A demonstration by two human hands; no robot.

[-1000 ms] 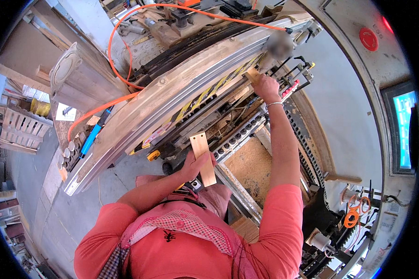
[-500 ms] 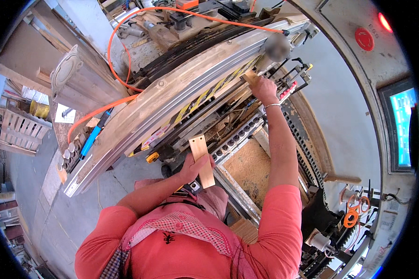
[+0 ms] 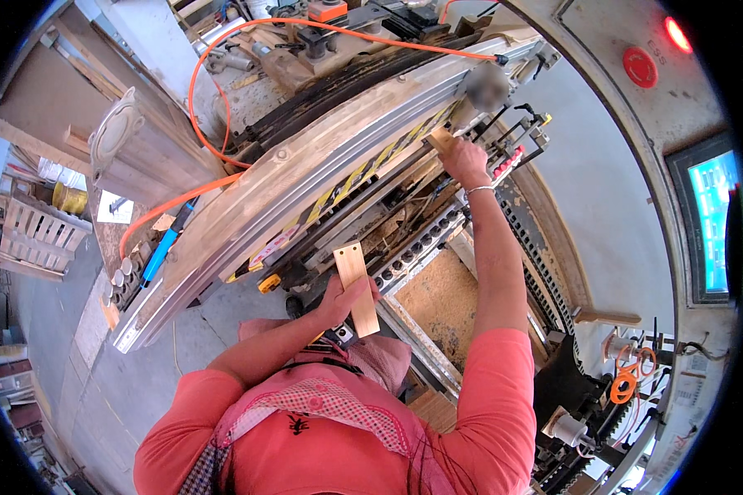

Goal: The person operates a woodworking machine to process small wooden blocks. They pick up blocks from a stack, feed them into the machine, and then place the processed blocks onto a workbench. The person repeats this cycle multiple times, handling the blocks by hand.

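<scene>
My left hand (image 3: 344, 300) is closed round a flat, light wooden board (image 3: 354, 272) close to my body. Two small dark holes mark the board's far end. Stretched out ahead to the right, my right hand (image 3: 466, 162) grips a second wooden piece (image 3: 442, 139), of which only the far end shows past my fingers. That piece is beside the machine's long metal rail (image 3: 330, 177), near its far right end. Below my right hand run the machine's bars and a row of dark round fittings (image 3: 421, 246).
A sawdust-filled tray (image 3: 437, 301) lies right of my left hand. An orange hose (image 3: 191, 91) loops over the machine's far side. At the right stand a control panel with a red stop button (image 3: 640, 68) and a lit screen (image 3: 712, 223). A blue air gun (image 3: 163, 247) lies at the left.
My right hand and its wooden piece have shifted very slightly left. My left hand keeps the board in almost the same place. The view has tilted a little.
</scene>
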